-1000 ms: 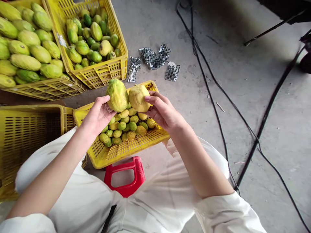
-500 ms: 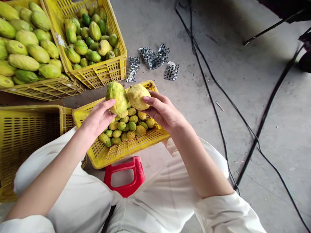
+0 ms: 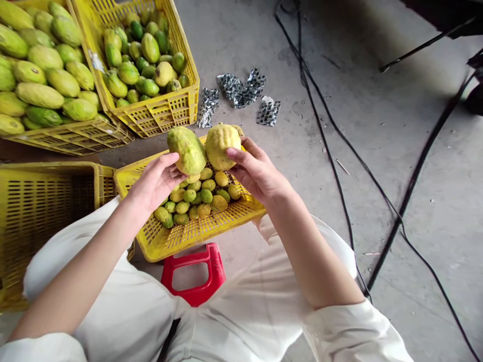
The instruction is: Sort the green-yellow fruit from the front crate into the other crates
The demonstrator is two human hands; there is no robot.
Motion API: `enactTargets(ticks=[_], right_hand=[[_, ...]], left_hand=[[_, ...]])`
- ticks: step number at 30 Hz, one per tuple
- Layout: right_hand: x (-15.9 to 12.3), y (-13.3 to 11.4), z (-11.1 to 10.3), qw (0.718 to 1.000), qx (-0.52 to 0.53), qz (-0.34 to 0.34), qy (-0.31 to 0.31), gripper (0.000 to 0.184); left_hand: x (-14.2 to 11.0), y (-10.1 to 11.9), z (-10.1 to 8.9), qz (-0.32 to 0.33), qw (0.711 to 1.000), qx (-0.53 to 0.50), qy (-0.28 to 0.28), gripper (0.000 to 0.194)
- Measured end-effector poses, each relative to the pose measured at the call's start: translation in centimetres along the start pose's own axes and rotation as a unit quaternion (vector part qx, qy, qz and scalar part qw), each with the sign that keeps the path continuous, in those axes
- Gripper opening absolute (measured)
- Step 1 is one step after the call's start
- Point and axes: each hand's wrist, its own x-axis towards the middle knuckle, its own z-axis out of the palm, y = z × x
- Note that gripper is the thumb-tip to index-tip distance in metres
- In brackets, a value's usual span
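My left hand (image 3: 156,178) is closed around a green-yellow fruit (image 3: 186,151), oval with lumpy skin, like a papaya or large lemon. A paler yellow, ribbed fruit (image 3: 222,147) of the same kind is gripped by my right hand (image 3: 260,168), thumb on its near side. Both fruits are held up side by side over a yellow plastic crate (image 3: 181,242). Inside that crate lie several smaller green and yellow fruits (image 3: 182,207); the held fruits and my hands hide part of its far side.
Two yellow crates of fruit stand at the upper left, one with larger fruits (image 3: 41,95), one with smaller ones (image 3: 151,50). Another yellow crate (image 3: 45,191) sits at my left. Crumpled foil wrappers (image 3: 241,89), black cables (image 3: 332,120) and a red plastic stool (image 3: 194,294) are around me.
Both held fruits have turned in my fingers and show other sides. They have shifted slightly right in view, and the whole view has moved a little.
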Motion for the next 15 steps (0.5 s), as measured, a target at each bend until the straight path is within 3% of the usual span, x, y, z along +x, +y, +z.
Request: enactTargets(ticks=[8, 15], right_hand=[[-0.13, -0.8, 0.34, 1.0, -0.016, 0.001, -0.014, 0.056], [0.04, -0.84, -0.01, 0.999, -0.029, 0.001, 0.024, 0.051]], left_hand=[[-0.23, 0.23, 0.22, 0.008, 1.0, -0.009, -0.012, 0.03], [-0.33, 0.32, 0.25, 0.005, 1.0, -0.015, -0.024, 0.036]])
